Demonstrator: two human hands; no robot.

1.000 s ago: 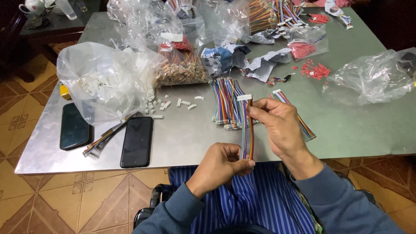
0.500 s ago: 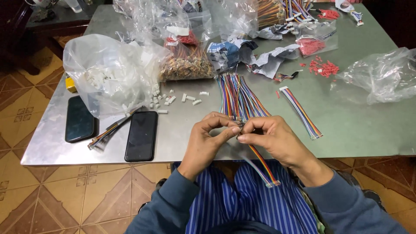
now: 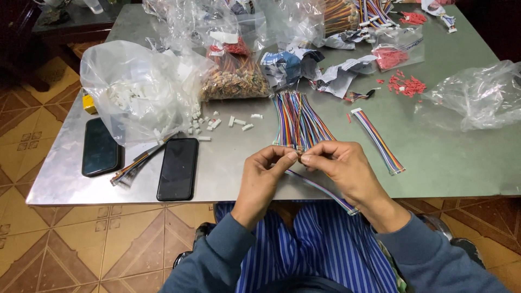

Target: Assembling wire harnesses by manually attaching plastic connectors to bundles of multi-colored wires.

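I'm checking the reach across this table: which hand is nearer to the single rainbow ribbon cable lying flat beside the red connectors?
Right. The right hand sits just left of the ribbon cable, apart from it. The left hand is farther left, beyond the right hand.

A flat rainbow-coloured ribbon cable (image 3: 325,191) is pinched at one end between both hands' fingertips, its free length trailing down-right past the desk (image 3: 228,173) edge over the lap
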